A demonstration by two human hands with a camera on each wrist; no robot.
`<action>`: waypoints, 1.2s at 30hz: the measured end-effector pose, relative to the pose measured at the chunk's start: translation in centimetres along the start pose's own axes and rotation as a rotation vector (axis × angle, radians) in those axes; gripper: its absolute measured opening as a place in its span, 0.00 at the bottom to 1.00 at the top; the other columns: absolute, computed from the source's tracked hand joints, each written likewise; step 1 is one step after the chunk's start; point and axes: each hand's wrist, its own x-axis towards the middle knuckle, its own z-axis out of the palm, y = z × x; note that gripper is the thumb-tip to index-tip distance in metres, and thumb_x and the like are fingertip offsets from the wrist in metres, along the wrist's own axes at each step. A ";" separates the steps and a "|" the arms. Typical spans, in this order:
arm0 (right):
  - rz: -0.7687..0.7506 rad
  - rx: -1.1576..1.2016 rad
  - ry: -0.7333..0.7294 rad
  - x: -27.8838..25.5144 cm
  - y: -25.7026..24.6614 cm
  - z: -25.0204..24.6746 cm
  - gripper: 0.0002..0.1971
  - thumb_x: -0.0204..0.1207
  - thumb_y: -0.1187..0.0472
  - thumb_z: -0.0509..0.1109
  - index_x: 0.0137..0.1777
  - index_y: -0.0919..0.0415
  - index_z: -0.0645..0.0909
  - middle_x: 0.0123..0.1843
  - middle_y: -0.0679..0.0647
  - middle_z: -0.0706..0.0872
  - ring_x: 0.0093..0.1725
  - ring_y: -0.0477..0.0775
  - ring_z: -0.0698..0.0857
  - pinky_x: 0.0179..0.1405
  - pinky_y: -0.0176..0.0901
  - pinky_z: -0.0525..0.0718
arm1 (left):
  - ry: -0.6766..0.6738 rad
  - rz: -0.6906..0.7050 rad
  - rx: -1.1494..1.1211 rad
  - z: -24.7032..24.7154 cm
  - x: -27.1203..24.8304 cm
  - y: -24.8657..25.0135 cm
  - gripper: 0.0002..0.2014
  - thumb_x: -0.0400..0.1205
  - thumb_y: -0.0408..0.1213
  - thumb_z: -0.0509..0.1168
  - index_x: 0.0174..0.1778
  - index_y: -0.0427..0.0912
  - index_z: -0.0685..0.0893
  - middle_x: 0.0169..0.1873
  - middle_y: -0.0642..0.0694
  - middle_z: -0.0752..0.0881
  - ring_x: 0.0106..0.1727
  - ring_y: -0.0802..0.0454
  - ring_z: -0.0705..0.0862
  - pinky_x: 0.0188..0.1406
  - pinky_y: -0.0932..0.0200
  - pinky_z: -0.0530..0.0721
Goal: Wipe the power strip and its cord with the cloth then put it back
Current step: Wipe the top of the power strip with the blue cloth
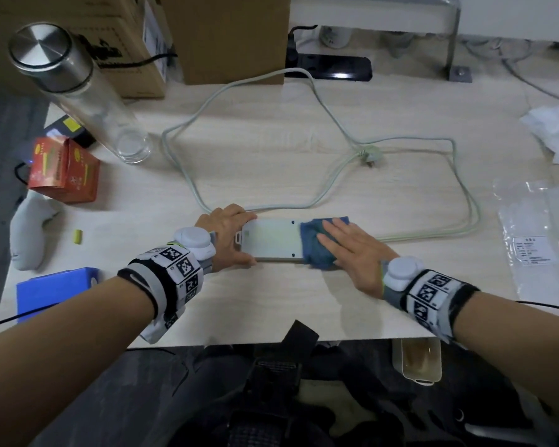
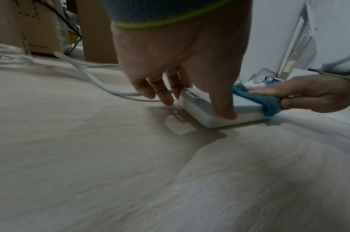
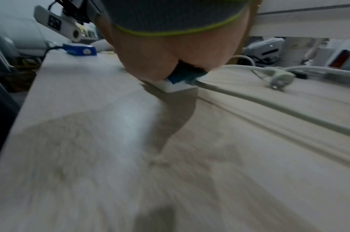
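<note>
While head view hides it, thumb (image 2: 225,108) grips power strip (image 2: 211,116)

Each bare arm wore a wide white wrist band (image 1: 178,272) with black square patterns, a black strap, and a round grey camera (image 1: 400,273) on top.

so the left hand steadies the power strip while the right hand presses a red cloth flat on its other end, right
Not quite: the cloth is blue, not red, as the head view shows. The rest holds: the left hand steadies the power strip at one end while the right hand presses the cloth flat on the other end.
</note>
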 end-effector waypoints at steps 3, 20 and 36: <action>0.003 0.009 -0.022 0.1 -0.3 0.2 0.36 0.70 0.66 0.78 0.76 0.66 0.67 0.76 0.69 0.72 0.76 0.71 0.71 0.73 0.63 0.67 | -0.011 -0.004 -0.006 -0.1 0.0 0.0 0.43 0.61 0.62 0.76 0.73 0.56 0.70 0.67 0.53 0.75 0.63 0.46 0.77 0.62 0.49 0.75; 0.015 0.050 -0.033 1.6 -1.3 0.2 0.38 0.75 0.63 0.73 0.80 0.61 0.56 0.82 0.61 0.61 0.80 0.63 0.57 0.74 0.66 0.68 | -0.005 0.013 0.018 -0.2 0.0 0.1 0.43 0.60 0.63 0.75 0.72 0.56 0.71 0.65 0.54 0.76 0.61 0.46 0.77 0.58 0.50 0.75; -0.042 0.110 -0.004 8.6 -7.9 1.6 0.32 0.72 0.62 0.75 0.77 0.64 0.71 0.79 0.64 0.70 0.78 0.68 0.68 0.76 0.60 0.54 | 0.058 0.025 -0.078 0.3 -0.1 -0.1 0.40 0.55 0.69 0.71 0.64 0.58 0.76 0.55 0.53 0.81 0.51 0.47 0.81 0.52 0.47 0.80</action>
